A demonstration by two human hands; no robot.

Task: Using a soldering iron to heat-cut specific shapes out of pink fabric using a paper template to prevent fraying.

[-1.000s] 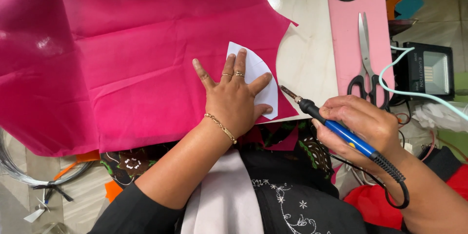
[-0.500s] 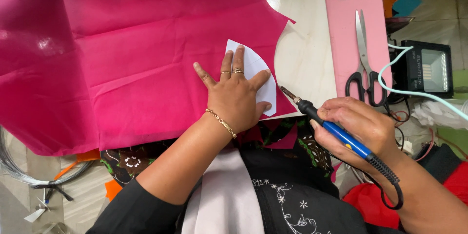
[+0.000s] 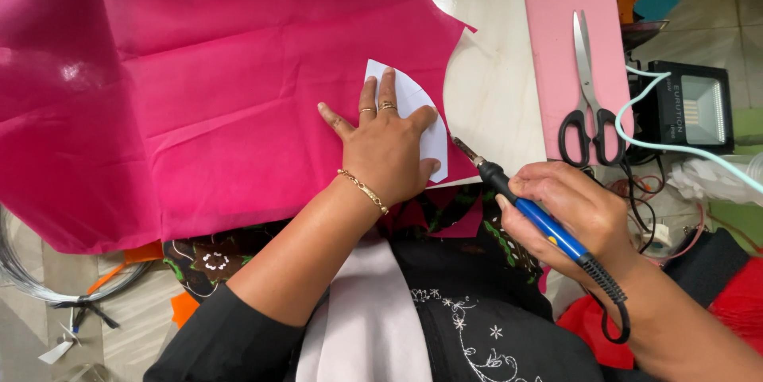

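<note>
Left hand [image 3: 387,151] flat, fingers spread, pressing white paper pattern [image 3: 413,112] onto pink fabric [image 3: 199,88] at frame centre. Right hand [image 3: 568,211] lower right, gripping blue-handled soldering iron [image 3: 528,207], tip just beside pattern edge. Scissors [image 3: 588,88] upper right on pink board [image 3: 556,40]; bench [image 3: 493,80] beneath.

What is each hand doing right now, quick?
Left hand: open, fingers spread, pressed flat on the white paper pattern lying on the pink fabric.
Right hand: closed around the blue-handled soldering iron, tip near the pattern's edge.
</note>
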